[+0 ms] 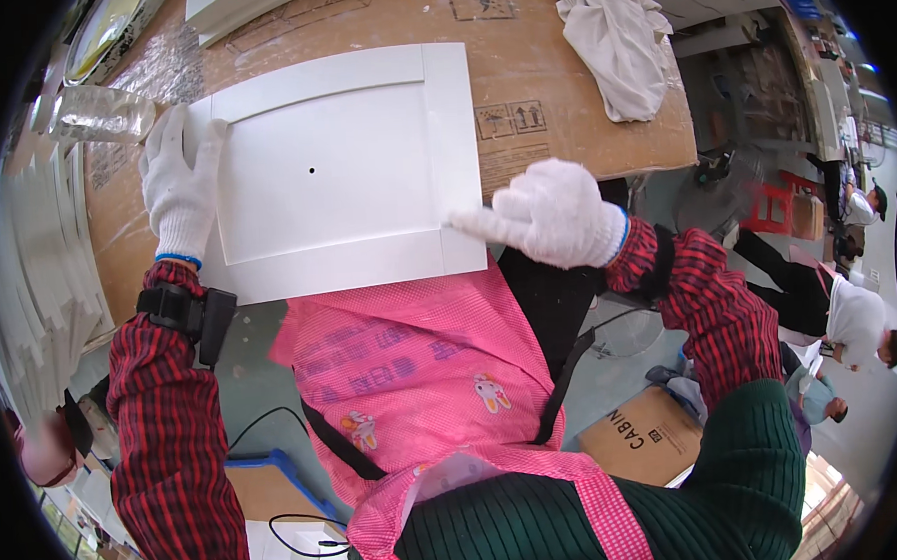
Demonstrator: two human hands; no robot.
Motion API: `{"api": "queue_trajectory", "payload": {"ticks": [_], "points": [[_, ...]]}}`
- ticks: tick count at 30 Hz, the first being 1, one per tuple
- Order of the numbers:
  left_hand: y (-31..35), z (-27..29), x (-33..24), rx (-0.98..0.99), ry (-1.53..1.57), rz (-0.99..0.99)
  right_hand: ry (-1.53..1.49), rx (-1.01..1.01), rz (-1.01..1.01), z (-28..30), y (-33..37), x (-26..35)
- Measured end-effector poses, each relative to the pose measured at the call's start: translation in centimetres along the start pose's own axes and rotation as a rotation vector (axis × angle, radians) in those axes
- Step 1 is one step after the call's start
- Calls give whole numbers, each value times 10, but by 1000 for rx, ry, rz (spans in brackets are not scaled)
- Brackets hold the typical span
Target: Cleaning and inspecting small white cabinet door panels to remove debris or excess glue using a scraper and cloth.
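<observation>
A white framed cabinet door panel (343, 164) with a small dark hole near its middle lies flat on a cardboard-covered workbench (550, 85). My left hand (180, 182), in a white knit glove, rests flat on the panel's left edge. My right hand (551, 213), also gloved, is at the panel's near right corner, its index finger stretched out and touching the frame there. Neither hand grips anything. A pink apron covers my front below the panel.
A crumpled white cloth (618, 37) lies at the bench's far right. A clear plastic bottle (101, 115) lies on its side at the far left. White panels (38, 278) are stacked on the left. Other people (850, 312) work at the right. A cardboard box (640, 432) sits on the floor.
</observation>
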State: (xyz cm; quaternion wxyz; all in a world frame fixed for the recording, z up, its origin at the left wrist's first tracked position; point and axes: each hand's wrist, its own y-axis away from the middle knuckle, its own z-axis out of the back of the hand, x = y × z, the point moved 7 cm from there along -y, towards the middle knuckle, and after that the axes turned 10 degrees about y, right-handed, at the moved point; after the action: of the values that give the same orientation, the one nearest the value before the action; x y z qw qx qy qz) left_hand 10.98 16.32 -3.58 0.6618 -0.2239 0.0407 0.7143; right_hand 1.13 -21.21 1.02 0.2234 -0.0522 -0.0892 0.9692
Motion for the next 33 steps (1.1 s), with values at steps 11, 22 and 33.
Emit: {"api": "queue_trajectory", "payload": {"ticks": [11,22,33], "points": [[0,1,0,-10,0,-5,-67,34,-51,6,5,25],[-2,2,2,-21,-7,-16,20,28,-107,2,5,20],[-2,3,0,-7,-23,5,-142,47,-160,6,7,25]]}}
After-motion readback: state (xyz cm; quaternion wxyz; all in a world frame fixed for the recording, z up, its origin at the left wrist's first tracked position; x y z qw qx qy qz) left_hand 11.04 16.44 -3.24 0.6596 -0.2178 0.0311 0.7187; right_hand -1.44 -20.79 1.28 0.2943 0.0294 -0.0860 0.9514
